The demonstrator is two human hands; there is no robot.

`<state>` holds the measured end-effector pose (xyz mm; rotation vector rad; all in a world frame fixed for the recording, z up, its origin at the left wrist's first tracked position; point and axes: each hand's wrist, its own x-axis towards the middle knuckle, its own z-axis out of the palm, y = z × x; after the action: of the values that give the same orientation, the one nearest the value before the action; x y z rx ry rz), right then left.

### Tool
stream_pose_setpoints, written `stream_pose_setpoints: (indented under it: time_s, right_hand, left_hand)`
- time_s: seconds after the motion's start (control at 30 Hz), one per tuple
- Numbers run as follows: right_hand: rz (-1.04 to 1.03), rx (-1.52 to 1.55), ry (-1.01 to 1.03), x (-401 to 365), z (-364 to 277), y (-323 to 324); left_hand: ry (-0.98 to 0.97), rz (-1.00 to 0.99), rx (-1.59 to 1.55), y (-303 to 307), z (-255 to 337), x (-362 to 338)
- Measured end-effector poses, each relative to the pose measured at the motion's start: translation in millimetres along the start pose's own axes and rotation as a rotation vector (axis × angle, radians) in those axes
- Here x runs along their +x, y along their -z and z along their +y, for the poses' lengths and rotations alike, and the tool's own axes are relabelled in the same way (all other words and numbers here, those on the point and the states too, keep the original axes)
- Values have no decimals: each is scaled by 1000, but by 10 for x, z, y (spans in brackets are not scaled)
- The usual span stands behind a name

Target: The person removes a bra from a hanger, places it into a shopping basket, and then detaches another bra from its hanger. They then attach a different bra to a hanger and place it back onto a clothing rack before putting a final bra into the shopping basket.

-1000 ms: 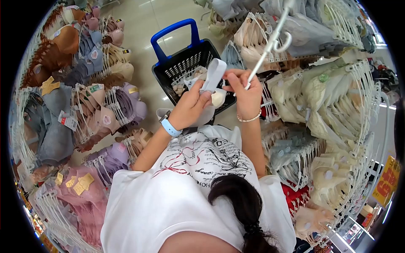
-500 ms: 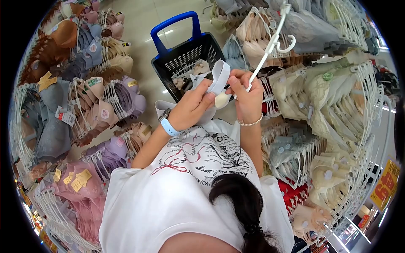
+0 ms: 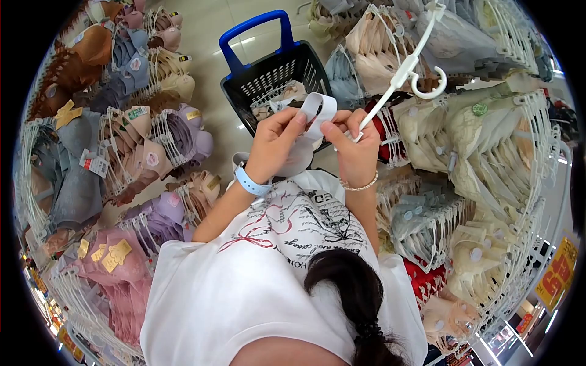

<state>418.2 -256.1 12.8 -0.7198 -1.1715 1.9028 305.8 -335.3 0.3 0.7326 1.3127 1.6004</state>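
Between my two hands a white elastic strap point(image 3: 326, 108) is bent into a loop. My left hand point(image 3: 276, 139), with a light blue band on the wrist, is closed on the strap's left side, thumb pressed to fingers. My right hand point(image 3: 357, 146), wearing a beaded bracelet, pinches the strap's other side and also holds a white plastic hanger point(image 3: 400, 76) that slants up to the right. A pale garment point(image 3: 296, 160) hangs below the strap, partly hidden by my left hand.
A black shopping basket point(image 3: 268, 73) with a blue handle point(image 3: 253, 21) stands on the floor ahead, garments inside. Racks of bras on hangers line both sides, purple ones point(image 3: 160, 213) at left and cream ones point(image 3: 482, 146) at right. A yellow sign point(image 3: 557, 274) is at far right.
My left hand has turned more upright and shifted slightly left. The strap loop has changed shape and tilts differently. The hanger has moved a little to the right.
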Motion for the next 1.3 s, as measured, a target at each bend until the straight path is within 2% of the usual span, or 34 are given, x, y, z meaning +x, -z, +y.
stream_pose_setpoints:
  time_s: [0.07, 0.17, 0.23, 0.47, 0.53, 0.63, 0.87, 1.07, 1.13, 1.23, 1.3]
  right_hand:
    - [1, -54, 4, -10, 37, 10]
    - [63, -11, 33, -10, 63, 2]
    - [113, 34, 46, -6, 64, 2]
    - [114, 21, 78, -23, 108, 29]
    - [122, 34, 94, -28, 110, 22]
    - [134, 31, 95, -29, 117, 32]
    - [172, -52, 157, 21, 158, 26]
    - [227, -9, 160, -18, 212, 16]
    - [295, 69, 166, -31, 219, 6]
    - [292, 77, 113, -57, 187, -2]
    - [277, 68, 137, -51, 183, 14]
  left_hand:
    - [16, 31, 63, -11, 2, -8]
    - [-16, 0, 96, -32, -11, -24]
    - [-36, 46, 159, -81, -45, -51]
    - [-58, 57, 251, -152, -30, -42]
    - [133, -16, 93, -115, -13, -20]
    - [37, -24, -54, -106, -155, 15]
    - [86, -94, -121, -80, -258, -4]
    - [-16, -32, 153, -164, -375, 8]
    - [-263, 32, 453, -214, -440, 14]
    - [-181, 54, 484, -266, -284, -20]
    - [-191, 59, 469, -292, -241, -29]
